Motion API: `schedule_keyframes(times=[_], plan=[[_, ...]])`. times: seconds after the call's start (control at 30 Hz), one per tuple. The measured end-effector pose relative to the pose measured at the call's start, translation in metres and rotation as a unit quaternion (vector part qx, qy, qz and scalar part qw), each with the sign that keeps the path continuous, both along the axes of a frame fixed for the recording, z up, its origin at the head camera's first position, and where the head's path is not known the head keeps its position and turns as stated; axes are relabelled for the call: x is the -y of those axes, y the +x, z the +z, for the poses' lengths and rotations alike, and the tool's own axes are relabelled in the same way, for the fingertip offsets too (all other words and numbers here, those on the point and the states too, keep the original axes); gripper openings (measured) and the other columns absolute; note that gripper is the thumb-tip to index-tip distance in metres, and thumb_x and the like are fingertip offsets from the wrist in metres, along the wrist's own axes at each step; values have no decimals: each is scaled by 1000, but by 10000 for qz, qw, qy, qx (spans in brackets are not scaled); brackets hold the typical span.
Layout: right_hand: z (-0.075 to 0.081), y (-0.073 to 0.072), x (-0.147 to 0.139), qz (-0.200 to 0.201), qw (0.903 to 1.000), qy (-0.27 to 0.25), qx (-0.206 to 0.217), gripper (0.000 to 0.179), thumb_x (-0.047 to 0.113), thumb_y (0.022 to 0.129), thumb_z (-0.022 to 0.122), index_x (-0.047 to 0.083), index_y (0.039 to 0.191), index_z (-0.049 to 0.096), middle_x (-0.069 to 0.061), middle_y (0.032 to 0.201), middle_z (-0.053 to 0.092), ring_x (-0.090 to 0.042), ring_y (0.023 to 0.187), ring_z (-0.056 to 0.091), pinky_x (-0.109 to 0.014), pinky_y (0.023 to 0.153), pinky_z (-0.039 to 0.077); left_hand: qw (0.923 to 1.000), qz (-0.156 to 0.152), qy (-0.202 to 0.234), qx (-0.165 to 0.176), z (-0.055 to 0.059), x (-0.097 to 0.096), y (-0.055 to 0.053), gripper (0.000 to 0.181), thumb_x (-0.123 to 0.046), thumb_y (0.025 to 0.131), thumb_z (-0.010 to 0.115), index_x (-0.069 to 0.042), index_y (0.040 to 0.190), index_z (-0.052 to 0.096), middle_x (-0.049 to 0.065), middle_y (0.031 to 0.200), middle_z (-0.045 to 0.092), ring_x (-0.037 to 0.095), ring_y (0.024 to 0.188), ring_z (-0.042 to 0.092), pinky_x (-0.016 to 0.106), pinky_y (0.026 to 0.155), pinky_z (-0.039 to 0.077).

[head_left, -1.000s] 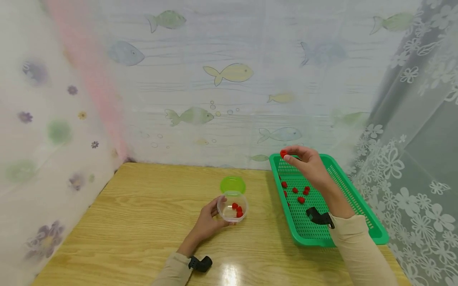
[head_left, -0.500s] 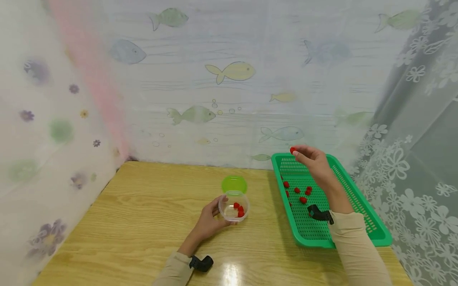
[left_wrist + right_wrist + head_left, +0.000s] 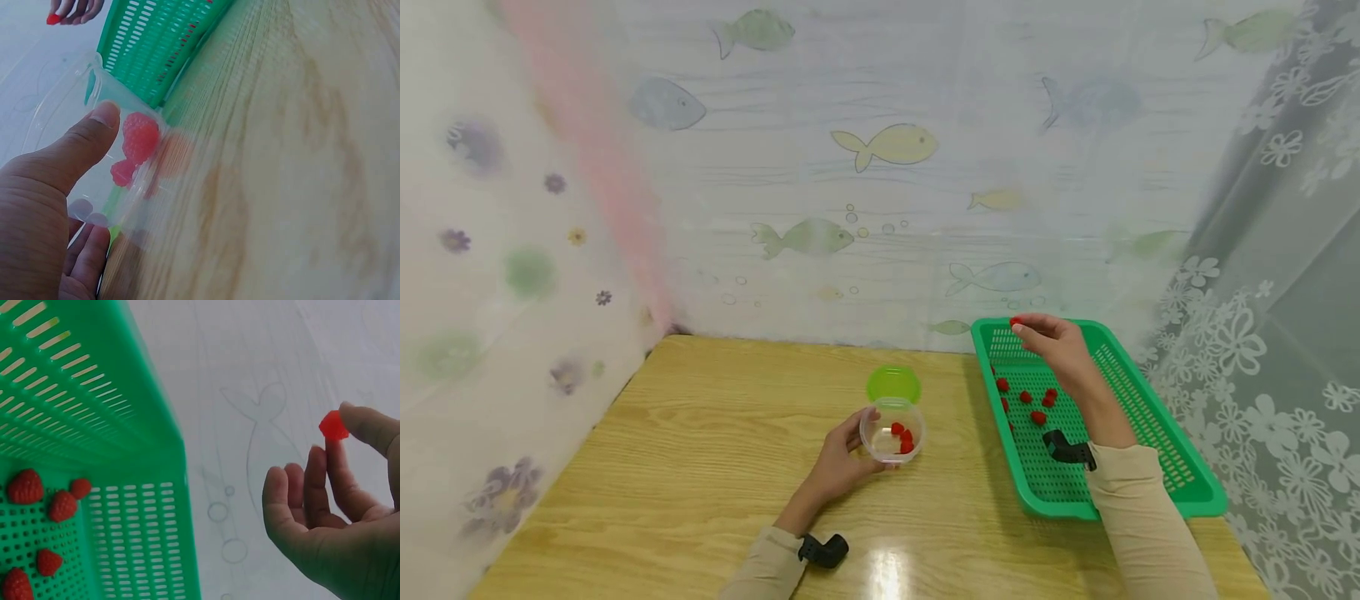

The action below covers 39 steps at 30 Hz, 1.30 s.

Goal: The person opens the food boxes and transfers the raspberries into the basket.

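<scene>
A clear plastic cup stands on the table with a few raspberries inside. My left hand grips it from the left, the thumb along its near side in the left wrist view. Above the far end of a green basket, my right hand pinches one raspberry between thumb and index finger. The other fingers of that hand are loosely bent and hold nothing. Several raspberries lie on the basket floor, some partly hidden by its left wall.
Just behind the cup lies a bright green lid on the wooden table. A curtain printed with fish hangs along the table's back edge. Lace-patterned curtain hangs to the right of the basket.
With the raspberry pinched, my right hand has shifted slightly right, then dipped a little over the basket. My left hand keeps its grip on the cup. The head view has turned slightly.
</scene>
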State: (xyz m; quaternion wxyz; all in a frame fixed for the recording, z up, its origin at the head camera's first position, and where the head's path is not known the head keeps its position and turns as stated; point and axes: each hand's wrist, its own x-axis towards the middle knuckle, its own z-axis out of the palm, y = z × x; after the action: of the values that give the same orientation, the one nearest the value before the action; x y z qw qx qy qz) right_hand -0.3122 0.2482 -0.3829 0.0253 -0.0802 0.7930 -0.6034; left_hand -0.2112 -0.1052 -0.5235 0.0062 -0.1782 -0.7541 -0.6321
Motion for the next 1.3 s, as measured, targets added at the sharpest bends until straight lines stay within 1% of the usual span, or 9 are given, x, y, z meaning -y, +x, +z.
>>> schedule_keyframes(times=[0.13,0.3,0.37,0.57,0.7,0.87,1.0,1.17,1.3], plan=[[1,2,-1,-174,9998,59,-29,54,27,103,62,-9,140,49,13,110,58,1,102,59,-15,88,53,10000,-5,-18,88,1,0,0,85,1,78,86,7,151,41,29,146,50,42,138,49,51,111,44],[0,3,-2,-295,9995,63,-16,52,25,103,63,-10,139,49,13,108,58,2,99,60,-14,86,54,10000,-22,-63,21,2,0,0,86,0,78,86,8,151,41,31,146,50,43,138,49,51,110,44],[0,3,-2,-357,9993,109,-18,52,25,103,62,-9,139,49,10,112,57,1,100,60,-14,86,53,10000,-17,-54,6,2,0,0,86,1,78,86,8,151,41,32,146,49,45,137,48,52,110,44],[2,4,-2,-540,9981,300,-15,52,27,103,61,-4,143,49,-11,136,51,0,102,54,-16,83,52,10000,-22,-2,10,3,0,1,87,2,78,86,9,151,40,33,146,48,46,137,48,53,110,43],[7,8,-1,-478,9981,393,-60,53,29,103,61,-3,144,49,-9,137,51,1,103,54,-16,83,52,10000,-8,3,-54,2,-1,1,87,1,77,87,9,150,40,33,145,49,46,136,49,53,109,44],[17,23,5,-80,9984,512,-226,51,30,104,60,-2,143,50,-11,137,51,0,104,56,-17,85,52,9999,37,8,-93,2,-1,2,87,1,76,87,9,150,41,32,145,50,45,135,50,53,108,46],[27,43,19,323,9963,674,-428,45,28,106,58,-2,139,53,-11,135,54,-1,105,59,-18,88,52,10000,34,-6,-84,1,-1,2,88,1,77,87,8,151,41,32,145,50,45,136,50,53,109,45],[34,73,46,896,9899,753,-798,33,17,105,58,-2,133,59,-14,132,59,-13,108,60,-23,86,53,10000,48,-27,-61,1,-1,2,87,1,77,87,8,151,42,31,145,51,44,136,50,52,109,45],[29,92,65,1283,9801,1016,-1125,31,12,101,65,2,130,63,-14,131,61,-19,110,57,-30,91,54,10000,11,-49,-52,1,0,2,86,0,78,87,7,151,41,31,146,50,43,137,49,51,109,45]])
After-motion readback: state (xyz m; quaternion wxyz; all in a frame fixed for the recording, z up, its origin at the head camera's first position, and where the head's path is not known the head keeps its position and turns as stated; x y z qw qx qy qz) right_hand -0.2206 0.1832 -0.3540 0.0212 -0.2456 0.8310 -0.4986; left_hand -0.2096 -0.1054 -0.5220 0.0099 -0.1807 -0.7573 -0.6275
